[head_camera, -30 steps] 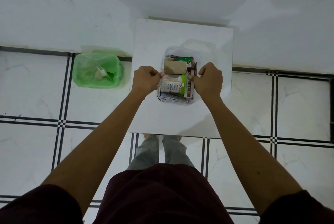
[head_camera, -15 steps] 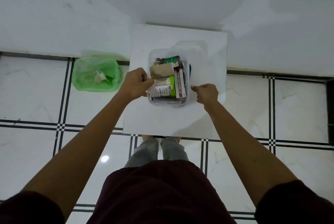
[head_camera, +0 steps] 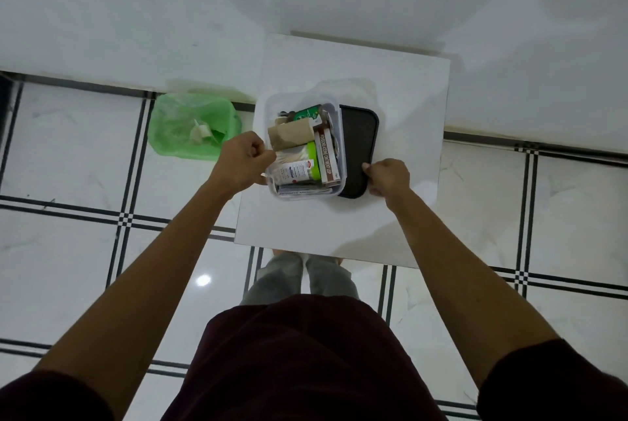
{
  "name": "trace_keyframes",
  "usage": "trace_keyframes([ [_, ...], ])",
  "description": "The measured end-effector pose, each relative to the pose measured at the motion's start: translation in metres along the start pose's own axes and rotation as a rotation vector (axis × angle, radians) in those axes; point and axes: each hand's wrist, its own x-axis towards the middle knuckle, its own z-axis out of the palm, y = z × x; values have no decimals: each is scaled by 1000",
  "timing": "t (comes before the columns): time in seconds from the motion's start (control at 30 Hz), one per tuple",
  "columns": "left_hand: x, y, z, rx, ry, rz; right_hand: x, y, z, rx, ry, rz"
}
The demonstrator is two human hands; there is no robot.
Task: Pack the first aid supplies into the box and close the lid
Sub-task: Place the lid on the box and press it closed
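A clear plastic box (head_camera: 341, 135) stands on a small white table (head_camera: 401, 87), filled with first aid supplies: a tan bandage roll (head_camera: 290, 136), a green packet (head_camera: 307, 113), a white tube (head_camera: 295, 172) and a brown-and-white ointment carton (head_camera: 325, 157). A dark lid (head_camera: 358, 145) lies flat on the table, touching the box's right side. My left hand (head_camera: 243, 162) grips the box's left wall with closed fingers. My right hand (head_camera: 387, 177) pinches the lid's near right corner.
A green plastic bin (head_camera: 192, 128) with scraps inside stands on the floor left of the table. White floor tiles with black lines surround it, and a white wall rises behind. My legs stand at the table's near edge.
My right hand left the box's right side, moved right and took hold of the dark lid, which now shows beside the box. The left hand stays on the box's left wall.
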Motion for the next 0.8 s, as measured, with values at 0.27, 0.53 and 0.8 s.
trace_keyframes([
  [0.27, 10, 18, 18, -18, -36, 49, -28, -23, -64, 294, -44, -97],
  [0.53, 12, 23, 40, -43, -71, 21, -58, -65, -53, -55, 140, -594],
  [0.8, 12, 21, 26, -199, -241, -99, -86, -70, -4, -235, 227, -743],
])
